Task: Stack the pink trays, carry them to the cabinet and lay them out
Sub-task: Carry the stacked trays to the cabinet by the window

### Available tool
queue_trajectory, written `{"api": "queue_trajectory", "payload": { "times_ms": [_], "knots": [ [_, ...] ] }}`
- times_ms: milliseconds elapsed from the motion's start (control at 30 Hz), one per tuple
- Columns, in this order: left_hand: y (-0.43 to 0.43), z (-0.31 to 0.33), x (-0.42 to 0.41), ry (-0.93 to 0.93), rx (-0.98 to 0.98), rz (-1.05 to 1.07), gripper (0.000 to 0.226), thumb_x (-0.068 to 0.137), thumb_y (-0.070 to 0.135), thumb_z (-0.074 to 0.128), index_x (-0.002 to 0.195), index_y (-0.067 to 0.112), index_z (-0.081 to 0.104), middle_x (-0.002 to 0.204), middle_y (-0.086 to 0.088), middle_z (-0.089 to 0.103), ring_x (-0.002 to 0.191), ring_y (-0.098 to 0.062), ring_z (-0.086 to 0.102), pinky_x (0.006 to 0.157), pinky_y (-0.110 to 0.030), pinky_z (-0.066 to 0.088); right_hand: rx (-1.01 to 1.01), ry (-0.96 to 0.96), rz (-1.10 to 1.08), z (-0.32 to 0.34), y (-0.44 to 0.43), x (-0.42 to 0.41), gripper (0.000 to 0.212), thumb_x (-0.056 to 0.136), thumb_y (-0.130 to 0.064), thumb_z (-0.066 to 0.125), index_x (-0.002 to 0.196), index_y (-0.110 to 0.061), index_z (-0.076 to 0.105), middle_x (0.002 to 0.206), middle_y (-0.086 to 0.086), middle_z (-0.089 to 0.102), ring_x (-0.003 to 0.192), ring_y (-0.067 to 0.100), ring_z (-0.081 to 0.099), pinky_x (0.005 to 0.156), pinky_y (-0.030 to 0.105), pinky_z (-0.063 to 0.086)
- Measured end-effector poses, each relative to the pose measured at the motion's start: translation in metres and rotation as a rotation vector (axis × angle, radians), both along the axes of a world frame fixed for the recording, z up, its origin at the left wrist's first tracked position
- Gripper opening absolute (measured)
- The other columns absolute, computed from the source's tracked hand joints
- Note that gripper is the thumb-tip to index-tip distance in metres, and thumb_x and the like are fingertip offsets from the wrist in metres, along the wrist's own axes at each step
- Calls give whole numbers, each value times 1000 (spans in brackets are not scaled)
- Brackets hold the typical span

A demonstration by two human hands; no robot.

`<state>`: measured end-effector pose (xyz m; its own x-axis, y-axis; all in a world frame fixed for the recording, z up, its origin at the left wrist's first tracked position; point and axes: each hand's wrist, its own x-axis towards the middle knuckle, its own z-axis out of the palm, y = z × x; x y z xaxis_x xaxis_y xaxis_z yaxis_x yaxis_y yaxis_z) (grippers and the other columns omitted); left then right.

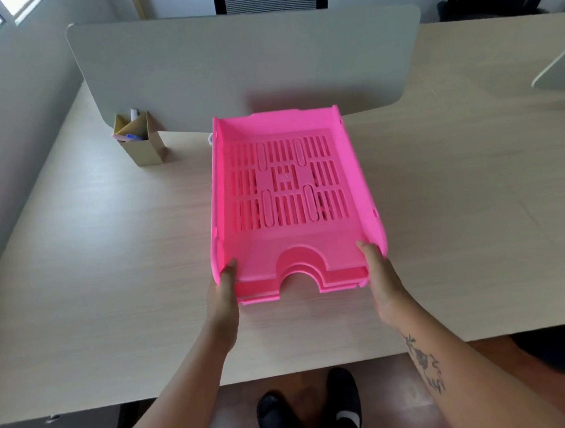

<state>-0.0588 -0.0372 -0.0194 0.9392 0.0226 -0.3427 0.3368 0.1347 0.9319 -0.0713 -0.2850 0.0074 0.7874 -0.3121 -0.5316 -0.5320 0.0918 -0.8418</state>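
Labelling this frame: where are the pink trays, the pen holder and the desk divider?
pink trays (pixel 286 188): head view, slotted floor of top tray.
pen holder (pixel 144 148): head view, front wall.
desk divider (pixel 244 61): head view, panel face.

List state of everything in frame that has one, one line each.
pink trays: nested in a stack, empty, held at the near corners above the desk
left hand: closed on the stack's near left corner
right hand: closed on the stack's near right corner
pen holder: upright on the desk, pens inside
divider panel: upright behind the trays
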Motion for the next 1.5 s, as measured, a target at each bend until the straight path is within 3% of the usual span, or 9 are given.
{"api": "queue_trajectory", "payload": {
  "times_ms": [100,200,500,633,933,1067,1233,1367,1500],
  "knots": [
    [0,-1,1,3,-5,27,69,78,64,48,133,23,50,111,-6,72,90,-5,72,72,-17,56,19,12,5,1,1,0,79,68,-66,54,135,-24,55,123,7,68,119,27,59,104,47,43],
    [0,8,7,28,-22,69,80,73,71,50,136,22,53,115,-10,73,102,-25,72,87,-43,56,27,-14,-22,7,2,4,87,62,-71,56,136,-24,55,130,7,65,125,28,56,110,54,38],
    [2,70,26,26,-83,130,59,85,68,46,119,25,68,112,-18,74,100,-42,71,89,-66,51,29,-129,-15,75,5,29,72,66,-64,55,126,-27,62,118,10,71,111,34,66,100,55,50],
    [-10,119,47,-75,-98,161,65,80,73,49,120,25,68,113,-19,74,101,-43,70,89,-67,51,34,-251,34,119,-6,54,45,81,-53,51,115,-28,66,107,13,74,97,33,72,90,51,56],
    [-28,250,94,-272,-172,339,74,69,74,62,127,29,63,119,-11,73,104,-36,71,92,-61,53,108,-470,196,236,-26,125,64,63,-77,54,116,-42,65,113,2,73,106,29,69,99,54,51],
    [-28,303,100,-282,-167,424,74,65,76,62,119,26,66,109,-14,76,94,-39,74,89,-68,50,163,-513,265,275,-26,158,94,41,-93,59,122,-47,61,130,2,66,118,32,62,104,62,43],
    [-11,341,84,-331,-143,589,70,65,75,63,114,24,67,108,-13,76,94,-37,74,88,-64,53,208,-556,396,318,0,164,66,63,-78,51,113,-39,68,114,4,73,108,31,68,98,59,49],
    [13,360,43,-374,-131,695,54,75,68,61,106,24,68,103,-12,77,91,-36,74,85,-63,55,248,-581,518,335,36,151,64,66,-75,51,116,-37,67,116,2,72,110,29,67,100,56,49],
    [45,373,-10,-454,-87,767,51,86,61,54,109,17,68,90,-12,79,75,-32,76,63,-46,61,299,-597,666,347,81,129,44,87,-61,48,114,-32,67,105,5,74,96,27,72,75,41,60]
  ]
}}
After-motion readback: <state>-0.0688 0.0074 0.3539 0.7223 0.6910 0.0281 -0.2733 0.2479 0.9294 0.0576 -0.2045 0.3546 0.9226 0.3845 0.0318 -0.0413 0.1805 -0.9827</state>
